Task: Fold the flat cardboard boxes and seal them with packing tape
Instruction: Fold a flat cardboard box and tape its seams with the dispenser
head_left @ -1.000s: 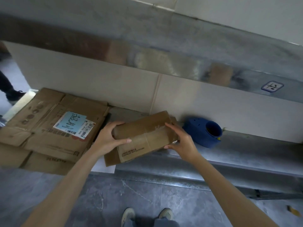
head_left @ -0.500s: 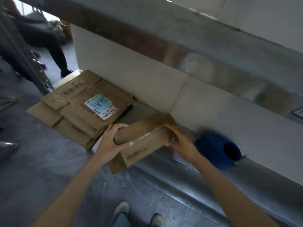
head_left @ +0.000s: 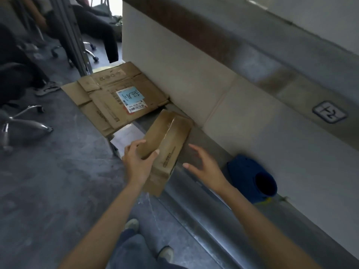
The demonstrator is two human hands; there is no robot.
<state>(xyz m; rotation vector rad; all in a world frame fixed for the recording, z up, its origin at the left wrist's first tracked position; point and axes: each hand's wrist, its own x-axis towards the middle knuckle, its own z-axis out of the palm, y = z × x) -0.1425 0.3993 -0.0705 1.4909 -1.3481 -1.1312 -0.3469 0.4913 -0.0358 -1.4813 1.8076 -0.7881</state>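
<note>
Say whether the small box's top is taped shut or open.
Shut: glossy tape runs along the closed top seam of the small box.

A wheeled chair base [head_left: 25, 121] stands on the grey floor [head_left: 48, 191] at far left; a blue clog-like object [head_left: 246, 171] lies right, against the white wall [head_left: 194, 74].

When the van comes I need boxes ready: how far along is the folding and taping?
Done: one small box is folded, with shiny tape along its top seam. In hand: the left hand grips that box; the right hand is open beside it, not touching. Left: the labelled cardboard behind lies flat, unfolded.
</note>
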